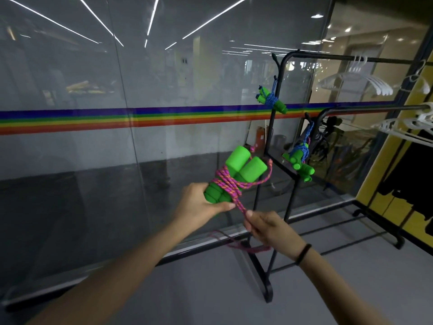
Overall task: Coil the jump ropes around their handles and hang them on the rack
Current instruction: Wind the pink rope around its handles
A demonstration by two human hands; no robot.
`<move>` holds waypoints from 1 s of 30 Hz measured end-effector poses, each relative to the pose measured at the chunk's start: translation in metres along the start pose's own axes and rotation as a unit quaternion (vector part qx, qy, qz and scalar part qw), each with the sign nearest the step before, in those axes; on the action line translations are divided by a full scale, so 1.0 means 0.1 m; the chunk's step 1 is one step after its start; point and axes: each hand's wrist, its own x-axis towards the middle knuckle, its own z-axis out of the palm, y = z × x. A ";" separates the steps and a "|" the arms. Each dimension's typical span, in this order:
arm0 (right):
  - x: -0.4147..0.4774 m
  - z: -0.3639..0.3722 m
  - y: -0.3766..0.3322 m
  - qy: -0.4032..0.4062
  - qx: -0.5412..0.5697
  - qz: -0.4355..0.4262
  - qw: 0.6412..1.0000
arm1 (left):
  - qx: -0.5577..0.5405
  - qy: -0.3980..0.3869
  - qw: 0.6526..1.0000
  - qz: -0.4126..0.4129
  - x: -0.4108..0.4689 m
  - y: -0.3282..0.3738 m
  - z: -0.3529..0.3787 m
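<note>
The left hand grips the lower ends of the paired green handles, fingers curled round them. The right hand pinches the pink rope just below the handles and holds it taut. We count several turns wound round the handles' middle. A loose tail hangs below the right hand, too blurred for us to tell how much remains. We judge this rope's coiling partly done and its hanging not yet begun.

Further out, two blue-roped sets hang on the black rack: an upper bundle and a lower bundle. We take both as finished. How they fasten to the pegs is too small to make out. Whether more ropes wait elsewhere lies outside the frame. The white hangers are cut off at the right edge.
</note>
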 end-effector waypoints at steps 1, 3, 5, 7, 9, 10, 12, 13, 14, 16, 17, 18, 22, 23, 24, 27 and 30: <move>-0.01 0.02 -0.02 -0.011 0.005 0.003 1.000 | 0.040 0.002 0.999 0.005 0.00 -0.01 0.01; 0.02 0.02 -0.04 -0.049 0.017 0.011 0.999 | 0.125 0.002 0.992 0.021 0.02 -0.03 0.03; 0.04 -0.04 -0.09 -0.069 -0.051 -0.039 0.996 | 0.217 -0.029 0.976 0.020 0.03 -0.03 0.07; 0.07 -0.12 -0.15 -0.115 -0.128 -0.075 0.982 | 0.337 -0.086 0.937 0.031 0.04 -0.02 0.12; 0.14 -0.24 -0.21 -0.141 -0.189 -0.102 0.967 | 0.420 -0.150 0.893 0.064 0.04 -0.03 0.15; 0.19 -0.34 -0.25 -0.144 -0.199 -0.102 0.964 | 0.432 -0.182 0.880 0.084 0.03 -0.03 0.16; 0.31 -0.54 -0.26 -0.140 -0.145 -0.108 0.974 | 0.411 -0.240 0.869 0.137 0.00 0.00 0.16; 0.36 -0.62 -0.24 -0.153 -0.095 -0.110 0.977 | 0.390 -0.266 0.866 0.166 -0.01 0.01 0.15; 0.41 -0.67 -0.19 -0.158 -0.037 -0.109 0.981 | 0.368 -0.291 0.862 0.191 -0.01 0.02 0.14; 0.46 -0.65 -0.09 -0.180 0.094 -0.068 0.977 | 0.300 -0.326 0.868 0.226 0.00 0.03 0.12; 0.46 -0.62 -0.03 -0.178 0.167 -0.037 0.969 | 0.243 -0.332 0.881 0.235 0.00 0.05 0.11; 0.44 -0.58 0.05 -0.166 0.234 -0.005 0.958 | 0.179 -0.325 0.897 0.242 0.00 0.07 0.09; 0.31 -0.45 0.21 -0.007 0.375 0.098 0.922 | 0.013 -0.231 0.956 0.182 0.00 0.09 0.07; 0.27 -0.40 0.22 0.041 0.368 0.149 0.917 | -0.016 -0.201 0.967 0.158 0.01 0.08 0.07; 0.24 -0.33 0.26 0.028 0.340 0.160 0.926 | -0.037 -0.168 0.976 0.135 0.03 0.07 0.08; 0.23 -0.22 0.26 -0.026 0.349 0.118 0.929 | -0.038 -0.088 0.992 0.081 0.06 0.01 0.14; 0.25 -0.19 0.15 -0.031 0.315 0.141 0.938 | -0.028 -0.023 0.999 0.019 0.09 -0.04 0.25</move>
